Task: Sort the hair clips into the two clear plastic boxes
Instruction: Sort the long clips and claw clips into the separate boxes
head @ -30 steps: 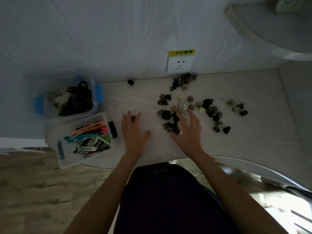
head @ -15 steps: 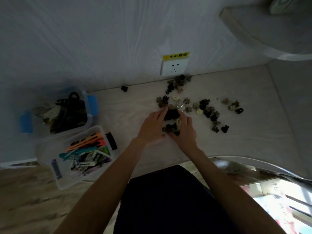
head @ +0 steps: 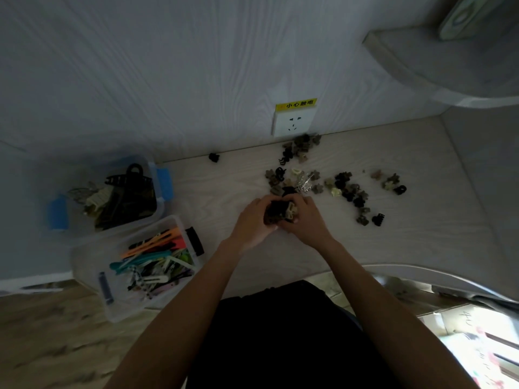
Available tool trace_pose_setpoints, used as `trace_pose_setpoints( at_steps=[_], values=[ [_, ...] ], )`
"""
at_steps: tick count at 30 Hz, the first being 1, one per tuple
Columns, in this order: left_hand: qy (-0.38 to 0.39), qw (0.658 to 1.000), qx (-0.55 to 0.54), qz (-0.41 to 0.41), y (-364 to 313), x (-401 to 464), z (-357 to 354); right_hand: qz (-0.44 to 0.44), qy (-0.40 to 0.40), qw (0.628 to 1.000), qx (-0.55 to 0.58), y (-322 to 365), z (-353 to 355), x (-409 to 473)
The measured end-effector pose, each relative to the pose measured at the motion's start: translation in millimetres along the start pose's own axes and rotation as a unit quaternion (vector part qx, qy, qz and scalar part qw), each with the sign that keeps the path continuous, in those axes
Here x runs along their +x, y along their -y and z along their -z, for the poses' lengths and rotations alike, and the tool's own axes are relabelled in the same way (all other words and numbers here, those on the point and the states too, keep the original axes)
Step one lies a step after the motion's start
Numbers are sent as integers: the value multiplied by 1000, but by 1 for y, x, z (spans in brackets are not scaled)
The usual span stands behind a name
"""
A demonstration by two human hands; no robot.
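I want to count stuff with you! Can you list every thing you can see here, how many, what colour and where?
small claw clips: many, too many to count; black, brown, cream; scattered on the table, right of centre
lone clip: one, black, by the wall, apart from the rest
handful of clips: a few, dark and cream, cupped between both hands
box with blue latches: one, clear, far left, holding dark and olive claw clips
box with black latches: one, clear, near left, holding long orange, teal and pink clips
wall socket: one, white with a yellow label, on the wall
table: one, pale wood
left hand: one, closed around the handful
right hand: one, closed around the handful
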State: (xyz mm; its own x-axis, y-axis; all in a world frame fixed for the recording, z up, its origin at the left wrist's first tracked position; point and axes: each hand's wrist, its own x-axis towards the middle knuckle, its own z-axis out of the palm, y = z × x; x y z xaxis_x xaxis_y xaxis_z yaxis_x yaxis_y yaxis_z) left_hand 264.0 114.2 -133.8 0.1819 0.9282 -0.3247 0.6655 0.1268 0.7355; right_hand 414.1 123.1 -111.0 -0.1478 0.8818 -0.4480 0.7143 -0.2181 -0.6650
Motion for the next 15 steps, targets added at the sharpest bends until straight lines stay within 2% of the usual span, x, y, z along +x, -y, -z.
trace_pose_setpoints(
  at_steps=[6, 10, 15],
  values=[
    [-13, 998, -53, -17, -8, -8, 24, 9, -38, 990, 137, 12, 5, -8],
    [-35, 992, -118, -36, -18, -23, 51, 26, -30, 975, 217, 35, 12, -14],
    [-144, 977, -156, -23, -9, -53, 105, 139, 21, 959, 246, 105, 0, -4]
  ],
)
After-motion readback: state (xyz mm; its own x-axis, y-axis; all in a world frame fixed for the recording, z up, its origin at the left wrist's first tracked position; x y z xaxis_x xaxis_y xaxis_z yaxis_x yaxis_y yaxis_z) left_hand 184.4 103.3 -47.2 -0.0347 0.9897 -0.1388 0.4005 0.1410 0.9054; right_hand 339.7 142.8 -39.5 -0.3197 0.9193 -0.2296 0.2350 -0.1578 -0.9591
